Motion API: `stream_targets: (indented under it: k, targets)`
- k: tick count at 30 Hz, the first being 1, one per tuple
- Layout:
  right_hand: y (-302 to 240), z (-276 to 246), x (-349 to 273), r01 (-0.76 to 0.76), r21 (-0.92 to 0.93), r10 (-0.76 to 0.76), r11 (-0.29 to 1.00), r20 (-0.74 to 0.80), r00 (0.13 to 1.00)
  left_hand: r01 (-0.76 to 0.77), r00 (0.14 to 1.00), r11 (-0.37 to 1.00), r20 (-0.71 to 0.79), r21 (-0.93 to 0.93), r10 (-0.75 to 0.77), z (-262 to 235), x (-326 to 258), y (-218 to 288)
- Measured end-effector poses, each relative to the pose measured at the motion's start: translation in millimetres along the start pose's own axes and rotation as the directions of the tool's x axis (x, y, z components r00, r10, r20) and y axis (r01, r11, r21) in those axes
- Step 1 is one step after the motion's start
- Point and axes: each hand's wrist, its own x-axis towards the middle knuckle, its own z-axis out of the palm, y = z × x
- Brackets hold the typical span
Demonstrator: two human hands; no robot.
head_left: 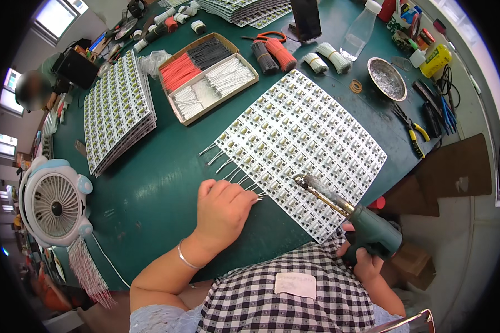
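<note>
A white sheet of circuit boards (300, 139), set with rows of small parts, lies slanted on the green table. Short white wires (222, 165) stick out along its left edge. My left hand (225, 208) is closed beside that edge, its fingertips pinching several white wires. In my right hand (366, 263) is the grip of a dark green soldering gun (375, 230). The gun's tip (301, 178) points left, over the lower middle of the sheet; whether it touches the sheet I cannot tell.
A cardboard box (188, 119) of red, black and white wires stands behind, with stacked boards (116, 111) left of it. A metal bowl (387, 79), yellow-handled pliers (414, 133) and a bottle (361, 32) are at the right. A fan (55, 202) sits far left.
</note>
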Motion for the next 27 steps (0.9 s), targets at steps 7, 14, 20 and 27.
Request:
stream_targets:
  k: [7,14,20,27]
  targets:
    - [2.0,-14.9,-10.3,-0.113,-0.071,0.118,0.991,0.072,0.990,-0.011,0.993,0.998,-0.114,-0.055,0.005,5.5,2.1,25.2]
    - [-1.2,-16.8,-12.8,-0.108,-0.499,0.150,0.860,0.046,0.988,-0.008,0.998,0.998,-0.055,-0.055,0.005,18.5,-2.1,20.0]
    - [-1.1,-14.6,-0.4,0.266,-0.693,-0.095,0.670,0.275,0.957,-0.007,0.999,0.996,-0.045,-0.084,0.003,21.3,-4.0,16.7]
    - [-7.4,-7.3,4.6,0.242,-0.705,-0.047,0.667,0.283,0.958,-0.005,1.000,0.995,-0.032,-0.103,0.002,20.8,-3.0,16.6]
